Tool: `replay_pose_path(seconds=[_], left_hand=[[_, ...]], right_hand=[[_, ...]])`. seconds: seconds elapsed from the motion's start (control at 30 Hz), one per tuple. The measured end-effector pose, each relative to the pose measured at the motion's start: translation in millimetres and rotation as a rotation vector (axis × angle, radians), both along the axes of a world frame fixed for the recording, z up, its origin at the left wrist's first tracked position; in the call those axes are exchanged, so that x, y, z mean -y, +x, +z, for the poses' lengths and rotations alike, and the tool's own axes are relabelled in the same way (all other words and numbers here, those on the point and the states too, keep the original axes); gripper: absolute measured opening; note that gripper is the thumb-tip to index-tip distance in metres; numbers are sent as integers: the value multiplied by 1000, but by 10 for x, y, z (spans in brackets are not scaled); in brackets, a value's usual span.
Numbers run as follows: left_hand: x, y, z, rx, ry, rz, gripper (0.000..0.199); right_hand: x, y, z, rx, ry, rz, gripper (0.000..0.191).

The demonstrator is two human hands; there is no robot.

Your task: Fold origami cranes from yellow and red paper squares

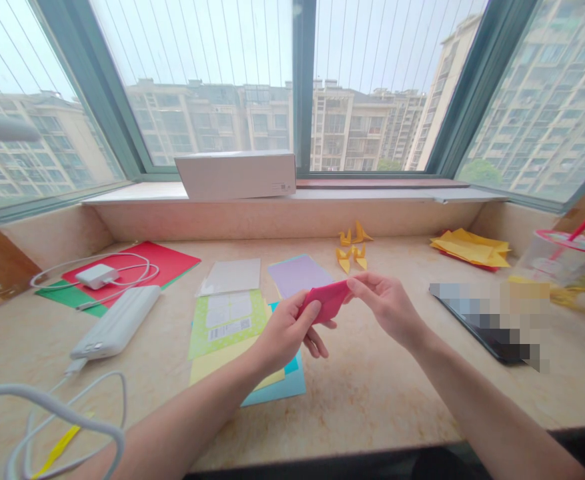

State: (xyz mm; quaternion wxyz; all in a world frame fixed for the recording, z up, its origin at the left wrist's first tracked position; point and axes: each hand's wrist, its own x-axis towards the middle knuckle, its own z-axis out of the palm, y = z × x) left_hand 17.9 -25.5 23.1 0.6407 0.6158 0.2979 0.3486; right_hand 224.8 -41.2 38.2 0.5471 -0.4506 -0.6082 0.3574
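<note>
A folded piece of pink-red paper [328,301] is held up above the counter between my two hands. My left hand [292,327] grips its left side, thumb on top and the other fingers underneath. The fingertips of my right hand [379,297] pinch its upper right corner. Beyond the hands stand several folded yellow paper cranes [343,259]. Under and beside my left forearm lie sheets of coloured paper, among them a purple sheet [299,275], a pale yellow sheet [217,363] and a green printed packet [229,323].
At left are a white power bank [117,323], a charger [97,275], looping cables and a red sheet [167,261]. To the right lie a phone [477,320], yellow paper [472,248] and a clear cup [567,260] with a straw. A white box [237,177] sits on the sill.
</note>
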Motion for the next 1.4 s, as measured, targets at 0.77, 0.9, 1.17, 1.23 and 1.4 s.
replay_pose_path(seconds=[0.77,0.9,1.17,1.23,1.4], left_hand=[[-191,-59,-98,-13,34,88,50],[-214,-69,-86,30,-138,221,51],[-143,-23,-93,345,-102,104,37],[-165,-23,-111,315,-110,141,40],[-207,-22,-132,227,-86,171,46]], right_hand=[[7,-68,-138,84,115,-14,17],[20,-102,-219,305,516,-185,20],[8,-228,-277,766,708,78,36],[21,-237,-265,780,701,128,34],[18,-183,-273,603,698,84,24]])
